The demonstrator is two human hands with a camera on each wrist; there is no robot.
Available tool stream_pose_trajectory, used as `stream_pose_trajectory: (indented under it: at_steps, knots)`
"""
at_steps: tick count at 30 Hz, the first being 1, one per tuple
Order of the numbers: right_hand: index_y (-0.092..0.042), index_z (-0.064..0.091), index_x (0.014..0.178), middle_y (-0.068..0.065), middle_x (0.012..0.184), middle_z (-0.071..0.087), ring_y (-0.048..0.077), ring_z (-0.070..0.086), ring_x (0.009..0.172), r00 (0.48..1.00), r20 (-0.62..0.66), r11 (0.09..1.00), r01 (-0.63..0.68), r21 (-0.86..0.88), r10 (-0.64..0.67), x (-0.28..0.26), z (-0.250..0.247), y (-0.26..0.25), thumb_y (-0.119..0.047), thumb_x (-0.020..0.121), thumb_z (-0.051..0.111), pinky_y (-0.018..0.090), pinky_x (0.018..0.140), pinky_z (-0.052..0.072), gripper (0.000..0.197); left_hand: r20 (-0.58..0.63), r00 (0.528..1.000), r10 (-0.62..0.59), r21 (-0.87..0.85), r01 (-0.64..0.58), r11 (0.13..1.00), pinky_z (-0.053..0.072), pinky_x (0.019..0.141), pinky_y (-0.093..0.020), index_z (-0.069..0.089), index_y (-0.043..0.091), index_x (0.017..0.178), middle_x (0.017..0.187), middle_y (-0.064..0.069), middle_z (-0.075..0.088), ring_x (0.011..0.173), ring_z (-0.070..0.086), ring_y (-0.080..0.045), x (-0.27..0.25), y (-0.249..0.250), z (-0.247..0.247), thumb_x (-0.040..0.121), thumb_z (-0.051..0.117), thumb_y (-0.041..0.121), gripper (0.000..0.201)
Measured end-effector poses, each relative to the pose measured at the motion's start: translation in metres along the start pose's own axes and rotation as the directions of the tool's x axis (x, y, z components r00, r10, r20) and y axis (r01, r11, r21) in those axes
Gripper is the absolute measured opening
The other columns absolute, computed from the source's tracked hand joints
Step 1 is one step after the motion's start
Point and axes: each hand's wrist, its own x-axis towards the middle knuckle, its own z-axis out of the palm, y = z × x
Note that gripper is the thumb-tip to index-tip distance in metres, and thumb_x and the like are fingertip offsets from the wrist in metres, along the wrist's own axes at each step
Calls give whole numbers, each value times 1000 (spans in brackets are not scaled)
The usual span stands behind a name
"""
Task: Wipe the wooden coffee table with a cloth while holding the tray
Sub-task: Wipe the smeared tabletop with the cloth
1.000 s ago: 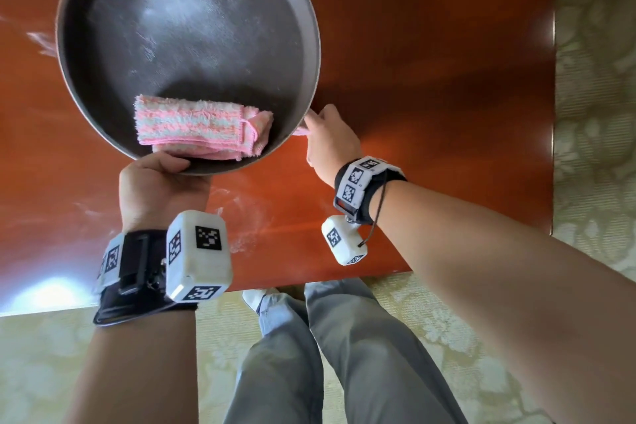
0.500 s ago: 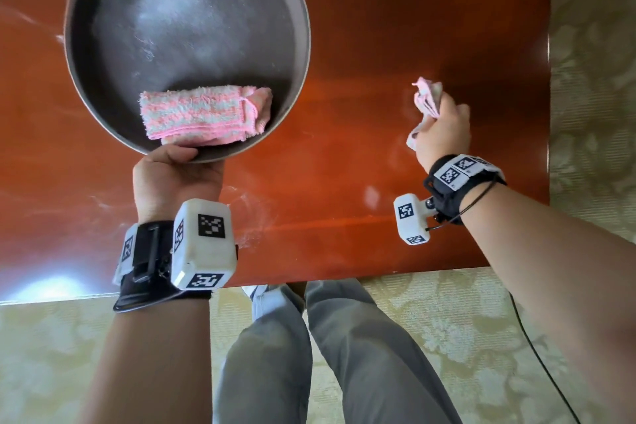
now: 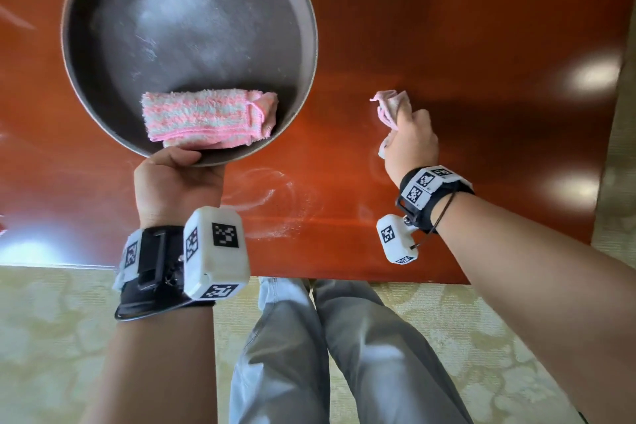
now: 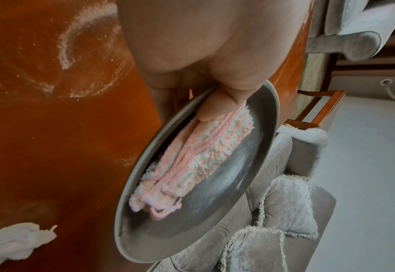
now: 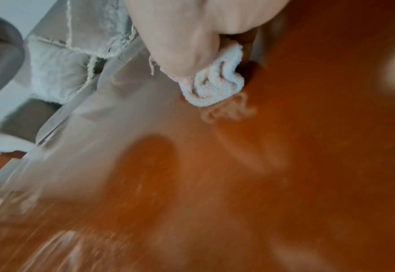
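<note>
A: What fills most of the view?

B: A glossy reddish wooden tabletop (image 3: 447,27), running nearly edge to edge in the head view. Pale powdery arcs and smears mark it near its front edge, between the two wrists. A patterned cream carpet (image 3: 51,337) lies below it, and the person's grey trouser legs (image 3: 327,354) stand at the front edge.

A: And the next thing down in size?

B: A round dark grey tray (image 3: 103,113), held over the left part of the tabletop. The left wrist view shows it clear of the wood, with a dusty sheen on its inner face.

A: Who has it?

B: The left hand (image 3: 175,182) grips its near rim, thumb curled over the edge onto the inside, fingers hidden underneath.

A: Anything on it?

B: A folded pink-and-white striped towel (image 3: 206,119), lying against the near rim, just by the thumb.

A: The other hand?

B: The right hand (image 3: 411,144) is closed in a fist round a small bunched pink cloth (image 3: 392,103), well apart from the tray on the right half of the tabletop. Cloth ends stick out above and below the fist. In the blurred right wrist view the lower end meets the wood.
</note>
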Motion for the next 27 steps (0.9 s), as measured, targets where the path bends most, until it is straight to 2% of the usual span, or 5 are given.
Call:
stream_pose_trajectory:
  at_steps: [3,11,16,20,27]
  knots:
    - [-16,35,149,14,113,51,33,64,91,993,36,993,113,-34,-111,-9,14,-35,-9,86,64,37,76,51,70,-16,1000,15,11,-15,1000,52,96,-41,55,6,41,56,-6,59,58,65,-24,6,15,-18,23,50,-5,21]
    - [-15,39,145,11,108,48,23,51,67,900,232,915,396,-76,-370,-60,59,-123,-7,88,59,34,58,43,60,9,1000,-6,-50,6,999,46,107,-42,56,6,50,68,-9,60,73,64,-29,16,52,-57,18,61,-8,35]
    - [-28,41,144,5,100,43,20,45,64,919,220,945,322,61,-327,-69,48,-129,-3,89,56,36,60,51,63,41,999,-32,19,31,999,57,90,-40,58,5,50,68,-9,62,70,67,-29,20,73,-60,1,73,-7,53]
    - [-24,49,136,1,100,41,21,53,72,978,42,971,196,137,-203,-44,7,-100,-6,90,53,30,62,46,50,65,996,-57,46,55,997,60,74,-35,55,6,46,61,-7,61,60,66,-25,15,79,-35,17,58,-8,33]
    - [-24,55,132,8,107,48,22,53,79,984,-145,975,-68,209,100,18,-37,-38,-5,94,42,31,73,47,43,84,993,-84,38,81,996,57,74,-35,52,6,42,56,-5,59,54,65,-23,21,66,20,23,49,-9,24]
